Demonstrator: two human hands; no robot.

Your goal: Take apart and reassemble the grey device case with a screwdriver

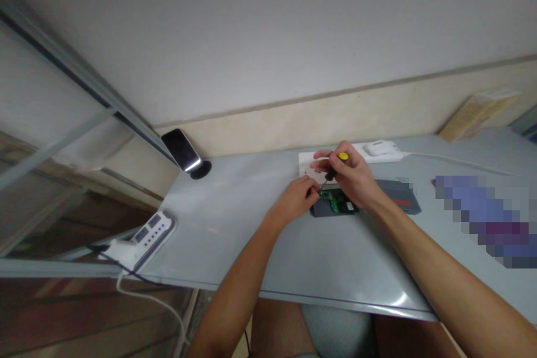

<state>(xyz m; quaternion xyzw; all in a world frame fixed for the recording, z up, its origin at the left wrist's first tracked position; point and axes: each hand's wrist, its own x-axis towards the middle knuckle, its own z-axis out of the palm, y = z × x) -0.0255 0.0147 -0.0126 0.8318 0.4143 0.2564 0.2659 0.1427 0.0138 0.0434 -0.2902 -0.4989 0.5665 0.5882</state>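
- My right hand [354,173] grips one black-handled, yellow-capped screwdriver [330,173], its tip hard to make out.
- Below: one green circuit board [334,200] in a dark grey case [322,210], partly hidden.
- My left hand [298,196], fingers bunched, meets its left corner; pinching anything? I cannot tell.
- Farther left: one white power strip [145,239], one black-screened phone [182,148].

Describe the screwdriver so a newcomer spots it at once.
On the gray table, find the green circuit board. The right hand by it holds the screwdriver, thin shaft slanting down toward the left hand. Its bright yellow handle end sets it apart from the board.
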